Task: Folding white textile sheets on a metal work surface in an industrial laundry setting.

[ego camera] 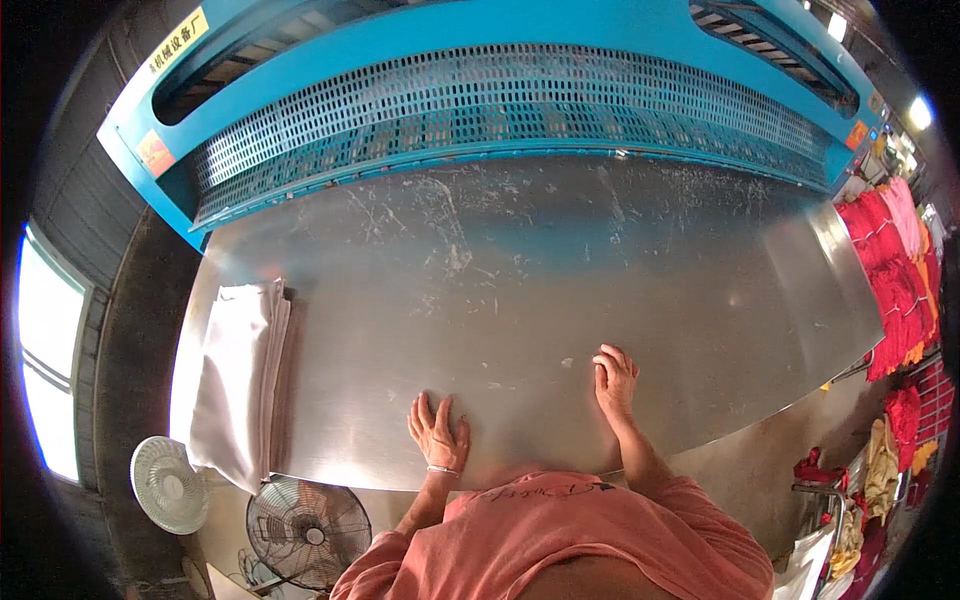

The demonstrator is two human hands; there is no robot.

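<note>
My left hand (439, 433) rests flat on the metal tabletop (525, 322) near its front edge, fingers spread, with a bracelet at the wrist. To its right and farther in, my right hand (616, 376) is over the same surface, fingers bent, with no object visible in it. Folded white fabric (236, 360) lies stacked at the left end of the table, its lower end reaching the front edge. Of the things about, the fabric is nearest to my left hand, but they are apart.
A blue machine with a perforated metal guard (525, 82) spans the table's far side. Two fans, one white (171, 484) and one black (309, 517), stand at the lower left. Bundles of red cloth (889, 277) are piled beyond the right end, above a metal rack.
</note>
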